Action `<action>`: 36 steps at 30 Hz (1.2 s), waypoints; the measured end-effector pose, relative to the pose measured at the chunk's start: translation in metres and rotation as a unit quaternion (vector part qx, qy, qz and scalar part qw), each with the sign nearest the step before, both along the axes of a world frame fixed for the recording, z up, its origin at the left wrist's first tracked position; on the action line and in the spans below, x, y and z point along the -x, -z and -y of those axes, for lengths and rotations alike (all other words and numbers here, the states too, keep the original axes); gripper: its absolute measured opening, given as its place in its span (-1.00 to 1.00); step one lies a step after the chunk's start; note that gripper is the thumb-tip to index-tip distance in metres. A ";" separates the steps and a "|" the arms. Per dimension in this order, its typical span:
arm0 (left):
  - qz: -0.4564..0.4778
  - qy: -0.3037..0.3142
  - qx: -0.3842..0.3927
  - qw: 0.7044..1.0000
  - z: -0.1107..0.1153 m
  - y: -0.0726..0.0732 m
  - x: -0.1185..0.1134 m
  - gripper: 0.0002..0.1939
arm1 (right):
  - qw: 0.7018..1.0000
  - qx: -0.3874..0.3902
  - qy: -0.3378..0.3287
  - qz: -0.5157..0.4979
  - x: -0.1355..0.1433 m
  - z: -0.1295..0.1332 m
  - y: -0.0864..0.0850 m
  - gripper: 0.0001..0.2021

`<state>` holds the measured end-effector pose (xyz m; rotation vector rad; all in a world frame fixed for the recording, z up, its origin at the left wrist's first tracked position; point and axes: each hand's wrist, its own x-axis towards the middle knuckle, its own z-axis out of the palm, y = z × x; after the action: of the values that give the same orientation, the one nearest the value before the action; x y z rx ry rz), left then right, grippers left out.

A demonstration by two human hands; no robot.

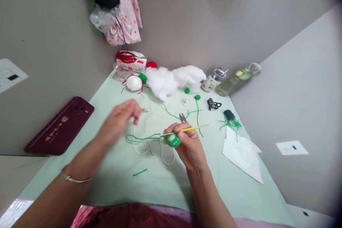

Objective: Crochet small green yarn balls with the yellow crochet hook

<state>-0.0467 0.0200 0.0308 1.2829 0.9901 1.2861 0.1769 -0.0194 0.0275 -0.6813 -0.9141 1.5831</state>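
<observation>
My right hand point(191, 142) is closed around a small round green crochet piece point(173, 141) with white flecks and a pale top. The same hand grips a yellow-handled crochet hook point(190, 128), whose tip lies at the piece's left side. From there a loop of green yarn point(141, 138) runs left, beside loose coils of white yarn point(162, 155). My left hand point(120, 117) hovers at the left, apart from the crochet piece and smeared by motion. Its fingers bend downward near the white yarn; whether they hold a strand is unclear.
White stuffing point(171, 78) and a white yarn ball point(134, 83) lie at the back. Scissors point(183, 117) rest just beyond my right hand. Rightward are a hair claw point(213, 104), a pen cup point(213, 80), a bottle point(235, 80) and white paper point(240, 153). A phone point(60, 128) is left.
</observation>
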 end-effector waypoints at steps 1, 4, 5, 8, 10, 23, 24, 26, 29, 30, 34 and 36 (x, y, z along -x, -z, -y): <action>0.018 0.050 0.016 0.998 0.002 -0.001 -0.014 -0.39 | 1.000 -0.007 0.007 0.006 0.000 0.001 -0.001 -0.87; 0.193 0.313 0.168 0.915 0.013 -0.011 -0.036 -0.32 | 0.998 -0.026 0.044 0.028 -0.002 0.002 -0.005 -0.86; 0.262 0.319 0.180 0.893 0.017 -0.019 -0.037 -0.32 | 0.998 -0.028 0.055 0.032 -0.004 0.002 -0.006 -0.86; 0.387 0.141 0.154 0.898 0.028 -0.049 -0.028 -0.51 | 0.996 -0.023 0.073 0.033 -0.004 0.004 -0.008 -0.85; 0.417 0.038 0.092 0.904 0.032 -0.065 -0.024 -0.51 | 0.995 -0.018 0.086 0.036 -0.001 0.007 -0.009 -0.83; -0.028 -0.012 -0.118 0.993 0.044 -0.006 -0.051 -0.37 | 0.896 -0.227 0.295 0.242 0.016 0.022 -0.013 -0.85; 0.016 0.020 -0.066 0.998 0.047 -0.006 -0.055 -0.34 | 0.885 -0.241 0.305 0.256 0.018 0.022 -0.013 -0.83; 0.052 0.011 -0.014 0.999 0.052 -0.005 -0.062 -0.31 | 0.869 -0.263 0.317 0.273 0.021 0.021 -0.010 -0.79; 0.040 -0.056 -0.024 0.997 0.054 -0.003 -0.069 -0.36 | 0.850 -0.281 0.336 0.292 0.024 0.017 -0.004 -0.76; 0.027 -0.070 -0.035 0.997 0.054 -0.003 -0.071 -0.38 | 0.844 -0.281 0.343 0.301 0.025 0.016 -0.002 -0.76; -0.024 -0.080 -0.065 0.994 0.051 0.001 -0.073 -0.45 | 0.845 -0.245 0.358 0.312 0.029 0.011 0.002 -0.82; -0.039 -0.082 -0.071 0.993 0.049 0.003 -0.074 -0.51 | 0.856 -0.223 0.359 0.299 0.031 0.010 0.003 -0.86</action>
<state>0.0271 -0.0294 0.0274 1.3930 1.0927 1.4632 0.1457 -0.0297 0.0241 -1.0430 -1.2302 0.4520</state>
